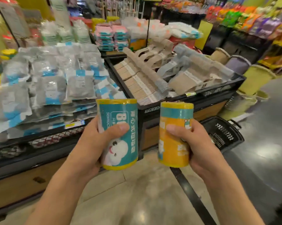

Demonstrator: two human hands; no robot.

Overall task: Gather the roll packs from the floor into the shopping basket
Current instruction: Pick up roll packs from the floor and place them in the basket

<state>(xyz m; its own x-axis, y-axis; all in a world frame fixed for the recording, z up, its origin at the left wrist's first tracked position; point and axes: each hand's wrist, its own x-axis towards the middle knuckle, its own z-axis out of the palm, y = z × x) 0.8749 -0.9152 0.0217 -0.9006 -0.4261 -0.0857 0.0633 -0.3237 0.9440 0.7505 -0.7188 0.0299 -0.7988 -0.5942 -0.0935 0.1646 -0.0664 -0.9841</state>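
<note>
With the left hand (94, 143) gripping a teal roll pack (119, 133) and the right hand (197, 140) a yellow roll pack (174, 135), both probably needed lowering into the shopping basket (223, 135) behind the right hand, rather than dropping.

Both bare forearms reach forward. The left hand (94, 143) and right hand (195, 142) each grip something, thumbs on top; the curled fingers are mostly hidden.

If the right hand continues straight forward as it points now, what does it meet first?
Probably the black display bin ahead of the right hand and its orange roll pack; the shopping basket lies further right. Depth is unclear.
</note>
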